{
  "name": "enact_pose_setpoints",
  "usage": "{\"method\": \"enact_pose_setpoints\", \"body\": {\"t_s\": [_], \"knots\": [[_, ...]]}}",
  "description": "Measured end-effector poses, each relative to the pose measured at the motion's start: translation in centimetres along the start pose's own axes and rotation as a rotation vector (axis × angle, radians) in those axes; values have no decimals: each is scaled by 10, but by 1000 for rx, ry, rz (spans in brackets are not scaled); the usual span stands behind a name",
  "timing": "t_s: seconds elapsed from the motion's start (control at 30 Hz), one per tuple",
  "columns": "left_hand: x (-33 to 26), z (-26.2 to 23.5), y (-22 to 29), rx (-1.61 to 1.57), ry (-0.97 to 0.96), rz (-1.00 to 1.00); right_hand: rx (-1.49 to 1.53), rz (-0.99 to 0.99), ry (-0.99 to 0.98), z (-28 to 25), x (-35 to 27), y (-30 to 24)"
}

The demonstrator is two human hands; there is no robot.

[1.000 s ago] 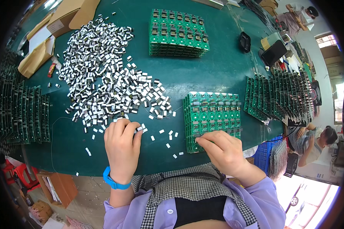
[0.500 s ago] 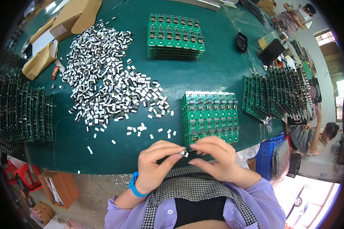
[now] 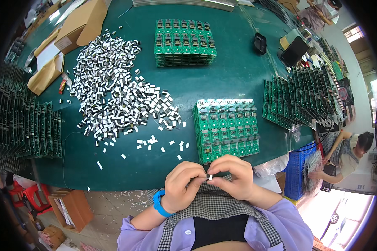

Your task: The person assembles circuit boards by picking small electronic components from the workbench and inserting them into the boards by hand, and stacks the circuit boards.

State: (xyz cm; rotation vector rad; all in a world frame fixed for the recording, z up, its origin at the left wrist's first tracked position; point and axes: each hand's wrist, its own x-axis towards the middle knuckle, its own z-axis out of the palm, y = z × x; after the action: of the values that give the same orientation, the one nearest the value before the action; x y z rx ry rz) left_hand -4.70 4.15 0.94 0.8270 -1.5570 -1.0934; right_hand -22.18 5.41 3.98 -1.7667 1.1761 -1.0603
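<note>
My left hand (image 3: 183, 186) and my right hand (image 3: 233, 176) meet at the table's near edge, fingertips pinched together on one small white component (image 3: 210, 178). A blue band is on my left wrist. Just beyond the hands lies a green circuit board panel (image 3: 226, 129) on the green table (image 3: 234, 71). A large heap of small white and black components (image 3: 117, 96) spreads to the left of it, with loose ones (image 3: 155, 142) scattered near my left hand.
A stack of green panels (image 3: 184, 42) lies at the back. Upright racks of boards stand at the left (image 3: 25, 129) and right (image 3: 305, 100). Cardboard boxes (image 3: 81, 25) sit far left. A blue crate (image 3: 299, 169) and another person (image 3: 352, 152) are at the right.
My left hand left the loose components and came in to my right hand at the table edge. Both hands now pinch one small white piece together.
</note>
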Motion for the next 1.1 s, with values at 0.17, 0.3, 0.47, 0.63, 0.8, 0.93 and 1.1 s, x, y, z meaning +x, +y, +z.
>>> {"method": "enact_pose_setpoints", "body": {"t_s": [0.17,0.3,0.47,0.63,0.8,0.93,1.1], "knots": [[1,-3,-4,-132,-94,-36,22,-1,-58,-4,0,0],[0,-2,-8,-141,-141,-37,89,73,-141,-6,2,0],[1,-3,-10,-33,-69,27,-154,-211,31,-4,-2,5],[2,-3,-11,-19,-70,61,-149,-195,63,-1,-1,5],[-1,-2,-12,-145,-50,-20,-158,-222,61,-1,-5,10],[-2,-1,-13,-131,-61,0,-231,-303,72,-3,-3,11],[-3,-1,-11,-274,-75,-166,-326,-423,64,-4,-3,15]]}}
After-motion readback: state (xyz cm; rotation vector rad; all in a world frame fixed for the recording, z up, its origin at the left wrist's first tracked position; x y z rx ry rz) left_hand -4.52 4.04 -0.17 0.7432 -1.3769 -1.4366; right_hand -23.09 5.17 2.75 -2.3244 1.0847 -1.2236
